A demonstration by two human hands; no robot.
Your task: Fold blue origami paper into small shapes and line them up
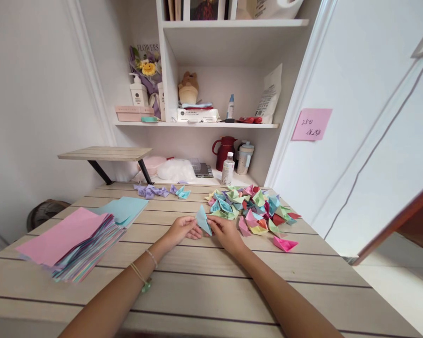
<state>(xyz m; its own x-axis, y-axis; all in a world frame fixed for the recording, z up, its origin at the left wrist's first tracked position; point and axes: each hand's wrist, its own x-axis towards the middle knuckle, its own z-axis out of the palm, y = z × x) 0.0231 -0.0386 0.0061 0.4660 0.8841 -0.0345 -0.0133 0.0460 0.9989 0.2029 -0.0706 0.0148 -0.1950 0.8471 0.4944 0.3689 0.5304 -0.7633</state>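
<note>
At the far left of the bench point(183, 288), a thick stack of coloured paper point(88, 253) with a pink sheet point(65, 234) on top lies flat and unfolded, so a good deal of material seems to be left. Partly behind it, some light blue sheets point(127, 209) are also flat. Further right, near the back edge, sit a few folded purple pieces point(150, 191) and, just beside them, small blue folded pieces point(182, 193); whether these count as finished, I cannot tell. Near the middle, the left hand point(184, 228) pinches one side of a light blue folded piece point(203, 218), its lower fingers curled loosely. The piece is held up above the bench between both hands, creased to a pointed shape and apparently only part-way through its folding. The right hand point(226, 233) grips its other side between thumb and fingers. Beyond that hand spreads a heap of folded paper boats point(250, 206) in many colours, which look done, with a bright pink boat point(285, 244) apart at the near right. The count is too jumbled to read.
</note>
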